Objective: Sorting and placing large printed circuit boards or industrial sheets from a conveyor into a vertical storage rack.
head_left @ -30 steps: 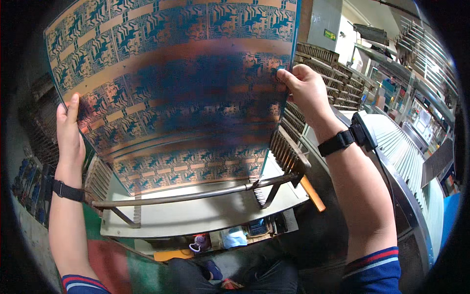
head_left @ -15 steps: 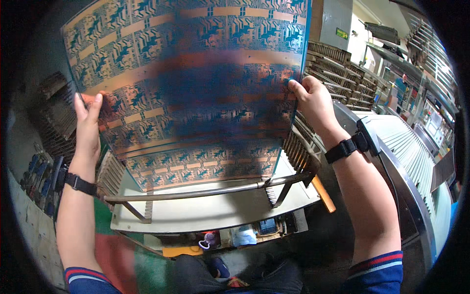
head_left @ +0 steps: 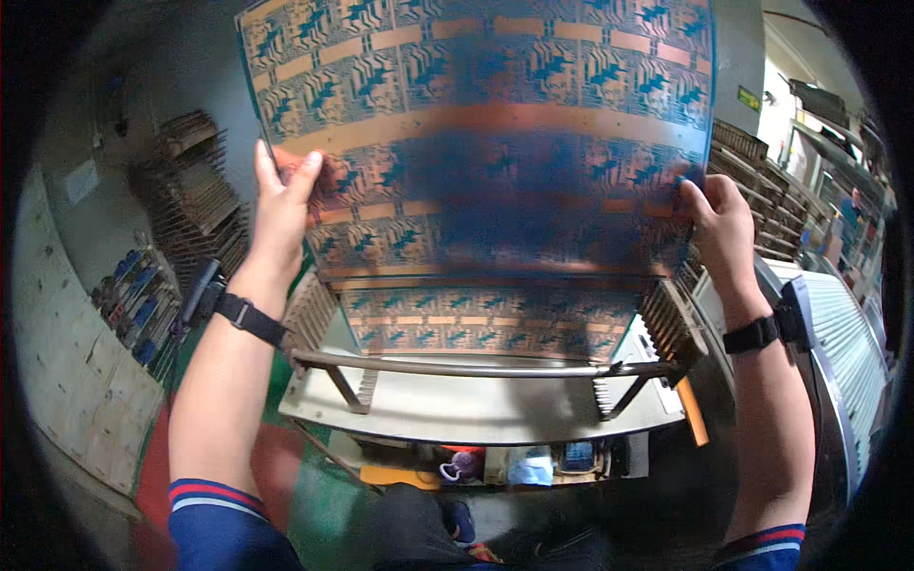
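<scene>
A large copper-coloured circuit board panel [head_left: 533, 124] with dark blue trace patterns hangs upright between my two hands. Its top runs past the upper edge of the view. My left hand [head_left: 281, 214] grips the panel's left edge, thumb on the near face. At the right edge my right hand [head_left: 725, 224] pinches it the same way; the fingers behind the panel are partly hidden. Below its lower edge shows a similar patterned panel [head_left: 476, 330], standing in a metal rack [head_left: 457, 365] with comb-like slotted sides. I cannot tell whether the two panels touch.
The rack stands on a white table [head_left: 476, 404]. A shelf beneath holds a purple ring-handled item [head_left: 462, 464] and a blue-white packet [head_left: 530, 466]. To the right is a machine with ribbed rollers [head_left: 843, 333]; more slotted racks [head_left: 195, 181] stand at the left.
My view has swung left, so the table and rack sit further right. Both hands still hold the panel, which has shifted slightly right over the rack and sits more level.
</scene>
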{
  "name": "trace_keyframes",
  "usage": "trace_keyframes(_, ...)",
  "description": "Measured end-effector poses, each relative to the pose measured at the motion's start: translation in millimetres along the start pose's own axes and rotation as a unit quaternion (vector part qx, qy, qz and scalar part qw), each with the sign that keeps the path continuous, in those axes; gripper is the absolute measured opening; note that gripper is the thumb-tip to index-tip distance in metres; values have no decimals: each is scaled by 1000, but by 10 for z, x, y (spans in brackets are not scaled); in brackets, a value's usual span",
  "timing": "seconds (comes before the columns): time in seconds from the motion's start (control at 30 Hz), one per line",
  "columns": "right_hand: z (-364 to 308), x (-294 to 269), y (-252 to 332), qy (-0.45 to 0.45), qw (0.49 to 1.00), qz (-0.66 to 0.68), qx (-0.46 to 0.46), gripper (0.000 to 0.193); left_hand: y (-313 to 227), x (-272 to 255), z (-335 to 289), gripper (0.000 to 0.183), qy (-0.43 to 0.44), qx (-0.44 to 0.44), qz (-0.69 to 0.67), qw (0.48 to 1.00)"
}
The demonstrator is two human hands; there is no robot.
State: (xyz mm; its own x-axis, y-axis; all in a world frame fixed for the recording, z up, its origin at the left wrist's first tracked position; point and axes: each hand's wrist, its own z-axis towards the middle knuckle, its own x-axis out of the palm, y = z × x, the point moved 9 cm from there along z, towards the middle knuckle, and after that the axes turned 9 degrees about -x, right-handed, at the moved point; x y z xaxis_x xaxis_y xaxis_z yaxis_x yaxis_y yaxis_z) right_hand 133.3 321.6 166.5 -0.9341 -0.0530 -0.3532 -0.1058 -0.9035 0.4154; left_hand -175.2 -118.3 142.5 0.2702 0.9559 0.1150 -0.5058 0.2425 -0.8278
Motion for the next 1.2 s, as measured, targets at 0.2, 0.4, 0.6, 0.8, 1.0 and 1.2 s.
trace_keyframes(0.2, -64, 56, 121, 7, 998, -16, -60, 34, 202, -137, -22, 97, -24, -7, -5, 1000)
trace_keyframes(0.4, -181, 125, -52, 11, 999, -34, -16, 36, 274, -222, 57, 87, -57, 22, 60, 996)
trace_keyframes(0.6, -347, 204, -264, 83, 995, -58, -3, 40, 330, -167, 4, 75, -45, 14, 102, 994)
trace_keyframes(0.8, 171, -142, -251, 94, 994, 32, -36, 33, -235, -265, 273, 75, -33, 50, 98, 993)
trace_keyframes(1.0, 899, -711, 1135, -126, 887, -178, -407, 59, -1744, 119, 724, 56, -99, 405, 308, 855)
trace_keyframes(1.2, 1209, -368, 1619, -105, 840, -286, -449, 68, -2085, 1111, 752, 55, -89, 450, 649, 607)
